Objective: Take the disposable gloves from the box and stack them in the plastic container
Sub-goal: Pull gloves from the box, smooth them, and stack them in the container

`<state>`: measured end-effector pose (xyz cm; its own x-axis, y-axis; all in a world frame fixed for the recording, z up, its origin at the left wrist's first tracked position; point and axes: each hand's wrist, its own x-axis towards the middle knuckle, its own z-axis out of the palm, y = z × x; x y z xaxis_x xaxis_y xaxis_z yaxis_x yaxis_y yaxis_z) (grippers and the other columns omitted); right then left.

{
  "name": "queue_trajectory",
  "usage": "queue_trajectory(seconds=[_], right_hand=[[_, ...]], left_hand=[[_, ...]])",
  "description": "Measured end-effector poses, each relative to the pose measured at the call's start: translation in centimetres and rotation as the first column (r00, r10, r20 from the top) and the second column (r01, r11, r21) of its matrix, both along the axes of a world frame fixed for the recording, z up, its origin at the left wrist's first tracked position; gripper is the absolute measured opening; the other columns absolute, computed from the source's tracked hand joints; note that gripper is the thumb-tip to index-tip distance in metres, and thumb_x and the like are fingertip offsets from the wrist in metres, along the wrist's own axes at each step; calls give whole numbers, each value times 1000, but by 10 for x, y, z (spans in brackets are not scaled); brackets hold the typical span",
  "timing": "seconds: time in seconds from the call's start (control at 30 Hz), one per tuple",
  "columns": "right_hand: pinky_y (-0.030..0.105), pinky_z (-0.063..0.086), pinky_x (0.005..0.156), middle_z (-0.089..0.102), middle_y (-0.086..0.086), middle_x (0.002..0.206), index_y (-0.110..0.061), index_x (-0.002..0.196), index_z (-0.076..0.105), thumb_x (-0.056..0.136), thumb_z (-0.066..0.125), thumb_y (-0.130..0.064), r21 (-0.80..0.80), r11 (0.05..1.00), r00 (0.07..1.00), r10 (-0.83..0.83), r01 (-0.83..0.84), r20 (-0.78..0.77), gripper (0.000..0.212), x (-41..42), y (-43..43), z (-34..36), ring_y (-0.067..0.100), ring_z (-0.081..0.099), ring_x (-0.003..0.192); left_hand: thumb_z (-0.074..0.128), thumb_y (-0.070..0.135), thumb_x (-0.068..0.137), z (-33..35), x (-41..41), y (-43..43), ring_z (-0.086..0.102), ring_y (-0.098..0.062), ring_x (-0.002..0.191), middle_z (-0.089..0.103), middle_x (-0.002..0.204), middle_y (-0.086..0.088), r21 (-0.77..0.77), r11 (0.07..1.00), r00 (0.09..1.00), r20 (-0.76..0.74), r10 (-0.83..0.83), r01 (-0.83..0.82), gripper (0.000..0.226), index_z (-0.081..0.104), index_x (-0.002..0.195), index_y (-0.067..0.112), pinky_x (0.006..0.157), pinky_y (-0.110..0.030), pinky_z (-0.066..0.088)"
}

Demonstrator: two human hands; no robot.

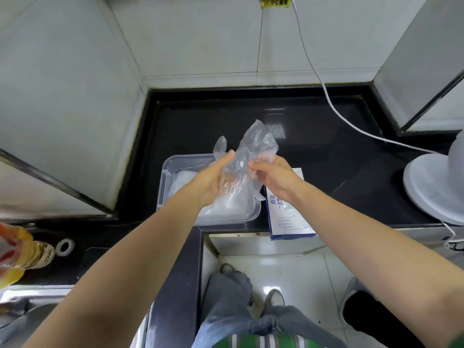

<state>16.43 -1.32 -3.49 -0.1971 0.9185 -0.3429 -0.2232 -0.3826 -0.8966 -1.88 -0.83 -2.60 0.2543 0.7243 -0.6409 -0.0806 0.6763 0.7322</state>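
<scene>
1. The container (164,177) stands on the dark surface (326,156) and holds a pale heap (183,183) of gloves. The heap looks uneven, so a glove dropped loosely could slide over the rim.
2. The left hand (213,179) curls round the lower part of a clear glove (253,144), holding it up above the container.
3. The glove is thin, crumpled film. It may cling to skin, or another may be stuck to it; I cannot tell whether it is one or several.
4. The right hand (273,177) pinches the glove's edge between thumb and fingers. Pulling the hands apart hard could tear it.
5. A yellow label (276,3) on the wall seems to read 小心触电, but it is blurred.
6. The box (288,222), just right of the container, seems to jut past the surface's front edge, so a forearm nudge could tip it off. Its blue Chinese print is partly hidden; a glove outline shows.
</scene>
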Motion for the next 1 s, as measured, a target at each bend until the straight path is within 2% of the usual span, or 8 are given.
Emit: queue_trajectory(seconds=[0.1,0.23,0.4,0.53,0.67,0.77,0.9,1.0], right_hand=[[32,56,84,74,9,94,3,117,63,91,63,3,-5,997,997,74,-74,19,27,-12,-5,4,20,71,88],[38,52,98,71,10,117,-6,125,64,93,67,-28,-29,986,986,163,-162,35,39,-15,-4,4,24,67,109],[40,53,72,62,9,77,-7,81,63,88,74,-22,34,974,945,-227,225,235,20,-24,7,4,22,59,71],[24,48,60,63,9,74,-9,79,62,91,70,-25,39,977,937,-211,209,279,21,-28,6,1,14,58,63],[22,43,46,59,6,65,-8,80,62,91,63,-13,63,992,888,-128,112,441,12,-43,1,0,13,51,52],[21,42,42,58,3,62,-6,82,63,92,60,-13,109,993,822,-100,46,561,13,-53,-2,-6,13,51,51],[20,46,42,60,5,67,-8,97,59,96,51,-10,117,993,777,-97,30,622,8,-55,-5,-11,11,53,51],[29,54,62,62,7,86,-12,110,55,96,54,-10,225,968,737,-233,113,634,14,-48,2,-13,9,55,66]], left_hand=[[81,48,74,-4,2,-2,59,-18,117,68,120,-2,-71,993,995,-34,89,-91,57,67,119,18,103,-30,41],[67,20,92,-11,-4,0,65,-17,88,70,90,-2,216,954,950,-192,248,-206,17,70,105,8,73,-22,53],[65,26,92,-6,-27,-6,43,-10,42,52,61,-4,395,919,909,-387,152,15,11,64,93,15,51,-26,45],[62,30,94,-8,-37,-7,35,-10,47,43,58,1,412,910,897,-385,216,-42,10,63,91,21,44,-23,33],[55,24,97,-11,-35,-7,55,-11,72,60,78,-4,450,891,873,-411,264,-57,21,65,80,16,69,-25,48],[48,21,98,-13,-35,-4,57,-15,62,60,72,-5,387,906,850,-408,333,-169,22,64,86,11,53,-22,49],[44,28,101,-22,-42,-5,54,-16,60,56,66,-5,419,905,671,-693,265,75,24,63,96,15,48,-24,43],[41,30,104,-34,-52,-6,56,-16,64,59,75,-5,410,865,489,-840,235,289,29,64,107,11,53,-25,42]])
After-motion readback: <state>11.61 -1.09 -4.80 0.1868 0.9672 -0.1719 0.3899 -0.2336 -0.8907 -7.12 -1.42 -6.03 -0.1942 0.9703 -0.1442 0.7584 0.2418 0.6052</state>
